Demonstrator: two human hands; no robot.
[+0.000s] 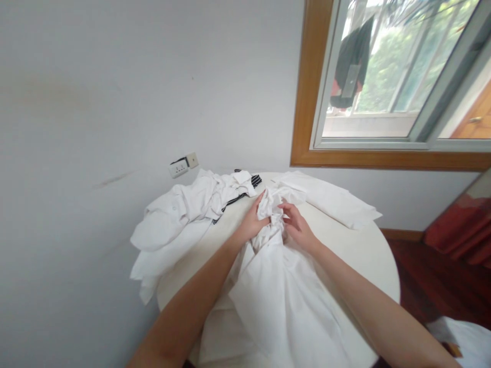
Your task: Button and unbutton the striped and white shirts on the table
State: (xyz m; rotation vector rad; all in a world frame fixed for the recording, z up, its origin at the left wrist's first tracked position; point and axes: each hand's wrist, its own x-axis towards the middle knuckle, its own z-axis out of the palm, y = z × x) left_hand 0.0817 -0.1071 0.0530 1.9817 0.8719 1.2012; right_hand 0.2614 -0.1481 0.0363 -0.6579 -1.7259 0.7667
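Observation:
A white shirt (284, 291) lies over the near part of the round table, its upper part gathered into a crumpled bunch and its lower part spreading toward me. My left hand (253, 223) grips the bunch from the left, thumb across the cloth. On the other side my right hand (298, 228) has its bent fingers at the bunched cloth; its thumb is hidden. Behind the right hand a flat length of white cloth (333, 202) stretches to the right; whether it belongs to the same shirt I cannot tell.
White clothes (180, 209) are heaped at the table's left, hanging over its edge, with a black-and-white striped piece (255, 180) among them. The pale round tabletop (368, 255) stands by the wall, below a socket (178, 168) and beside a wood-framed window (299, 128). White cloth (466, 337) shows at lower right.

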